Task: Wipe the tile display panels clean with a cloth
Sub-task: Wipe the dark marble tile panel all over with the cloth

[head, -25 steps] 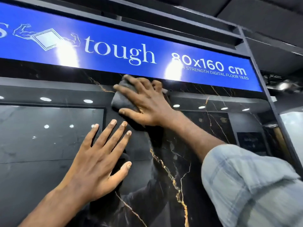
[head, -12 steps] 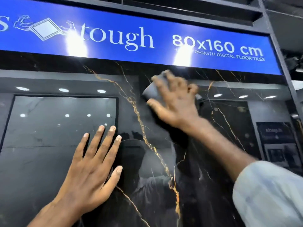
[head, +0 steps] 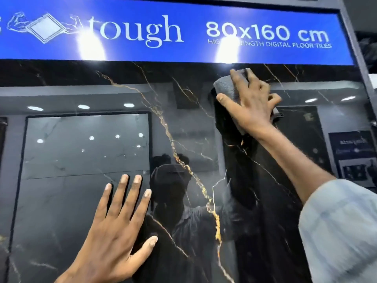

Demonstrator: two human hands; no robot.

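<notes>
Cloth (head: 226, 86) moved rightward under right hand (head: 253, 108); grip spread, pressing soft limp cloth on slick rigid panel (head: 183, 129). Left hand (head: 114, 231) splayed, bracing.

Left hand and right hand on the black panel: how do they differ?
The left hand lies bare, fingers spread, on the glossy black gold-veined tile panel; the right hand presses a grey cloth to it. The left hand is low; the right hand sits just under the blue sign. Both bear on the same panel.
</notes>
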